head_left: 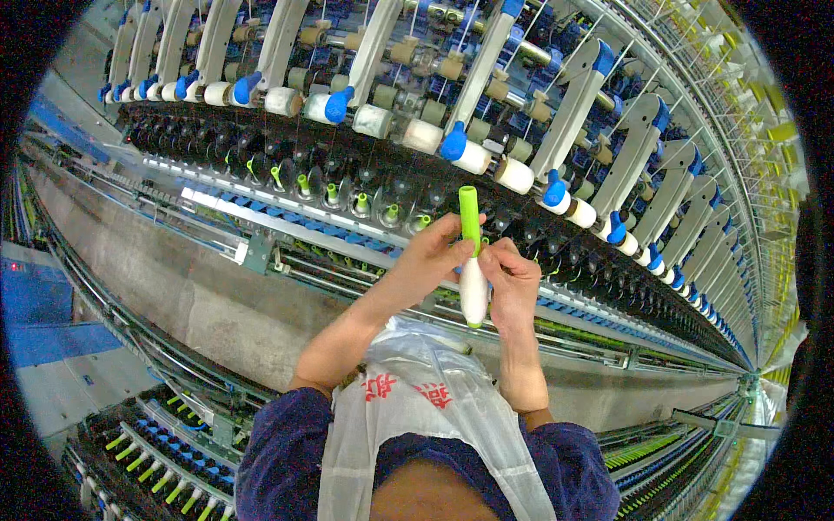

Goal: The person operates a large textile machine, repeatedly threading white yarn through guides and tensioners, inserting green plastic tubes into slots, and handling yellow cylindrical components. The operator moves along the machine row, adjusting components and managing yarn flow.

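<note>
My left hand (434,256) is closed around a bright green bobbin (469,213), thumb across its middle. White yarn (473,291) is wound thick on the bobbin's lower half, and a bit of green shows at the bottom tip. The bobbin stands nearly upright in front of my chest, its bare green end toward the machine. My right hand (512,273) is closed in a pinch at the bobbin's right side, just above the wound yarn. Whatever thread its fingertips may hold is too fine to make out.
A long spinning frame (373,122) curves across the far side, with blue-tipped arms (453,141) and white rollers (423,135). Below them several green bobbins (361,203) sit on spindles. Rails (304,265) run between me and the frame. Another bobbin row (161,478) stands at lower left.
</note>
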Demonstrator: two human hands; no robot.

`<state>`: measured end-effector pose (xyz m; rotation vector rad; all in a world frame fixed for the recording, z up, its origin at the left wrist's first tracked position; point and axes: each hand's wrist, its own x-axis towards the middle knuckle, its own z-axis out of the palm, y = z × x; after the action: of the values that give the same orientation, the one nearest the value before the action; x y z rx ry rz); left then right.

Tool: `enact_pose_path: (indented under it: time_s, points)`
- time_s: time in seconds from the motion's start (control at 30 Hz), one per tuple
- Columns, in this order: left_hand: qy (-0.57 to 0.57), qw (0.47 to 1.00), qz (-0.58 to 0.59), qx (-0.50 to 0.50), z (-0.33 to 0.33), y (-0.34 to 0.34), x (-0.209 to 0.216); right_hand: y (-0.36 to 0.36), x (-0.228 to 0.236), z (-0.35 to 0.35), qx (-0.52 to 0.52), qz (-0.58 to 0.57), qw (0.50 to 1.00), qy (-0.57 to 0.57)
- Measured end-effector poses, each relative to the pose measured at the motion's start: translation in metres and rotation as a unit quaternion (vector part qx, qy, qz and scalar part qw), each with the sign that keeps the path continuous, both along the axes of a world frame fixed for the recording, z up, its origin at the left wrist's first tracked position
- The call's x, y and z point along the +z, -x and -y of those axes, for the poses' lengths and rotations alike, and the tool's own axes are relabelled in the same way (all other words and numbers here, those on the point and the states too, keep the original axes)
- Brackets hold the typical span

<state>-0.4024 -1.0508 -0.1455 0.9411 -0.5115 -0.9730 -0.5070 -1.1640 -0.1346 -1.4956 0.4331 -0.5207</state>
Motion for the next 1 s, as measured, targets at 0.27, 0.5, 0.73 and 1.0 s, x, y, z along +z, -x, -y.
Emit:
enact_pose_path:
  time_s: [0.27,0.5,0.73,1.0]
  points:
    - [-0.099,0.994,-0.034,-0.044,0.011,0.009,-0.017,-0.012,-0.028,0.002,-0.131,0.019,0.951,0.279]
    - [-0.114,0.952,-0.144,-0.244,-0.001,0.019,-0.034,-0.012,-0.052,0.056,-0.152,0.059,0.983,-0.083]
    - [-0.272,0.725,0.62,-0.127,-0.024,0.002,-0.07,0.03,-0.078,0.093,0.119,0.235,0.92,-0.289]
    - [-0.288,0.672,0.677,-0.085,-0.054,-0.015,-0.098,0.051,-0.07,0.109,-0.019,-0.04,0.959,0.278]
